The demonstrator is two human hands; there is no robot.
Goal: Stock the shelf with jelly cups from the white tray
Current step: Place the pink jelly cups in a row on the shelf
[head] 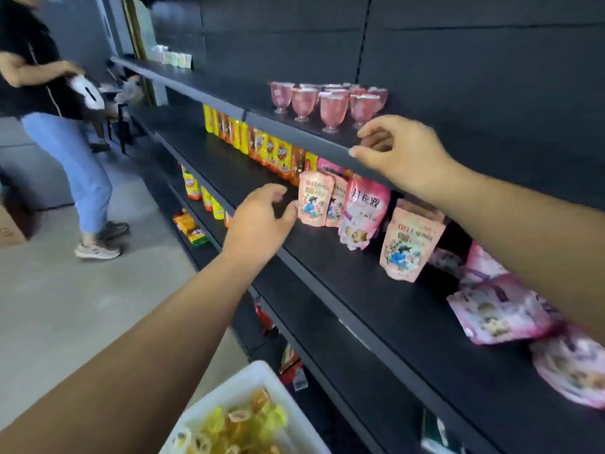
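Empty-handed at the shelf — jelly cups wait in the white tray [258,375] at 7 o'clock.

Our left hand [258,224] and right hand [402,152] hover with loosely curled fingers, gripping nothing. We judge the yellow jelly cups [235,424] light, thin-walled and slippery — best pinched at the bowl, then stood beside the pink cups [330,103] at 12 o'clock.

This is a shop aisle. Long dark shelves [327,139] run in tiers along a dark back panel, stocked with goods facing the aisle: a cluster of pink jelly cups [327,103] near the front edge of the upper shelf, rows of yellow and orange packets [258,147] and pink pouches [360,211] on the shelf below. A white tray [248,385] holds loose yellow jelly cups [235,427]. Another person [55,126] stands on the grey floor [65,306].
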